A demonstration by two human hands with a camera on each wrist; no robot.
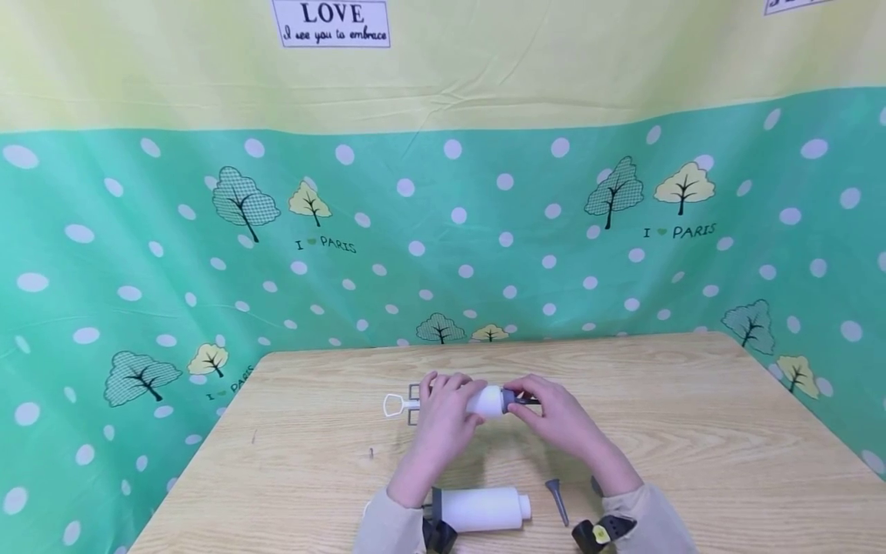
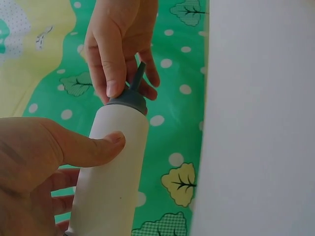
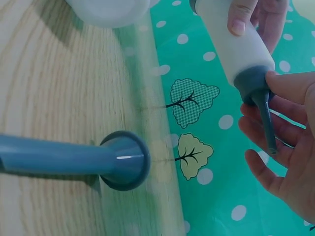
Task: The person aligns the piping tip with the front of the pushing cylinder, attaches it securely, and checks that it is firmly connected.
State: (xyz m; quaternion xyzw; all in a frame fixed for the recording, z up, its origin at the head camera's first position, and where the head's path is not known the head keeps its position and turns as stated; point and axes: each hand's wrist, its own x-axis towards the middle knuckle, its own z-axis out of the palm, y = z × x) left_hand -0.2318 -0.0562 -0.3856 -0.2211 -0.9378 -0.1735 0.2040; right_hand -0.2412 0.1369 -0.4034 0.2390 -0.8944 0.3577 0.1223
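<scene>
A white plastic barrel (image 1: pixel 490 401), looking like a pastry syringe, is held up above the table. At its left end are a white loop handle (image 1: pixel 394 405) and a grey finger bar (image 1: pixel 414 416). My left hand (image 1: pixel 446 415) grips the barrel, its thumb (image 2: pixel 106 147) lying along the side. At the other end, a grey nozzle (image 3: pixel 266 120) with a thin angled spout is fitted on the barrel. My right hand (image 1: pixel 561 419) pinches that nozzle's base between thumb and fingers; in the right wrist view its other fingers spread around the spout.
Another white barrel (image 1: pixel 481 509) with a stepped end lies near the front of the wooden table (image 1: pixel 692 400). To its right is a loose grey nozzle (image 1: pixel 557 500). A tiny grey piece (image 1: pixel 371 453) lies left of my hands. A polka-dot cloth (image 1: pixel 457 246) hangs behind.
</scene>
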